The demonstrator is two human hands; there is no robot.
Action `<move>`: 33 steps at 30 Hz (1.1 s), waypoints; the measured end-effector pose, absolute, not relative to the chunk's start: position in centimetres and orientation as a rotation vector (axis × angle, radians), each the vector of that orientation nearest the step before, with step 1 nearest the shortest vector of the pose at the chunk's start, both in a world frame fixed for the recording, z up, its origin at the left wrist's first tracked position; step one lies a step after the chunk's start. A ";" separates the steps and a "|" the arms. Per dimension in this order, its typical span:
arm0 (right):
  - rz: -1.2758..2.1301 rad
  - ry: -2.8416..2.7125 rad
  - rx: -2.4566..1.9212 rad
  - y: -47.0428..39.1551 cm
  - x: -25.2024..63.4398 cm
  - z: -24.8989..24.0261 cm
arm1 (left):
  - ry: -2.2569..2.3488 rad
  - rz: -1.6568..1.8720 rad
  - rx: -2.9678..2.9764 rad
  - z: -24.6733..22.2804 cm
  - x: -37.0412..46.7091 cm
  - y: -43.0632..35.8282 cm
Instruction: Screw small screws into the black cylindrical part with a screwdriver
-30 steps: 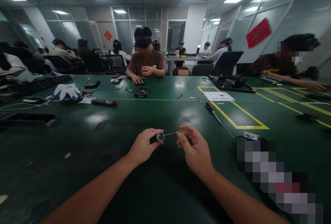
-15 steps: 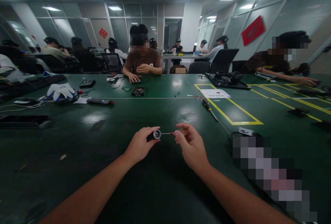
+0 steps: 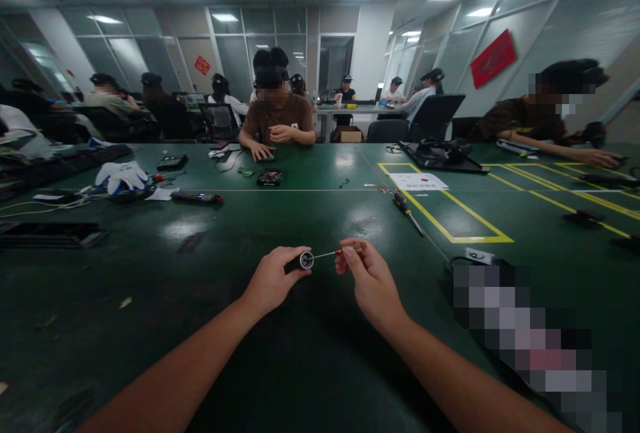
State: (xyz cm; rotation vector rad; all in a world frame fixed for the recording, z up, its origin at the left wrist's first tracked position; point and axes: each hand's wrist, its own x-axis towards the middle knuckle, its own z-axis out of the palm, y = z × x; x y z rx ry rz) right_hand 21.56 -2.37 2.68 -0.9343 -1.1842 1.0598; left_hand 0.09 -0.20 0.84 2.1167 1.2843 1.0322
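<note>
My left hand [image 3: 277, 277] grips a short dark cylinder [image 3: 306, 260] between thumb and fingers, its pale-rimmed open end turned toward me and to the right. In my right hand [image 3: 367, 277] is a thin screwdriver [image 3: 326, 255], with a clear handle and a red collar held by thumb and fingers. The metal shaft points left, and its tip reaches into the cylinder's open end; the tip itself is too small to make out. Both hands are just above the green table [image 3: 230, 366].
A yellow-and-black screwdriver [image 3: 409, 213] lies beyond my right hand, near a white paper sheet [image 3: 419, 181]. White gloves [image 3: 121, 177] and a dark pen-shaped tool [image 3: 196, 197] lie at left. A co-worker [image 3: 277, 119] sits opposite; another leans in at right.
The screwdriver's handle end has risen slightly, so its shaft now slopes down toward the cylinder. My right fingers have shifted on the handle. My left hand keeps its hold.
</note>
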 end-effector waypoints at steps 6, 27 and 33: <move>1.146 -0.989 -0.831 -1.9 21.9 2.6 | 1.349 1.056 2.103 0.7 0.0 0.0; 0.961 -1.421 -0.939 -3.6 21.8 3.4 | 1.290 1.063 2.147 0.6 0.0 -0.1; 0.849 -1.402 -1.055 -3.6 21.7 3.7 | 1.298 1.022 2.142 0.9 0.1 -0.4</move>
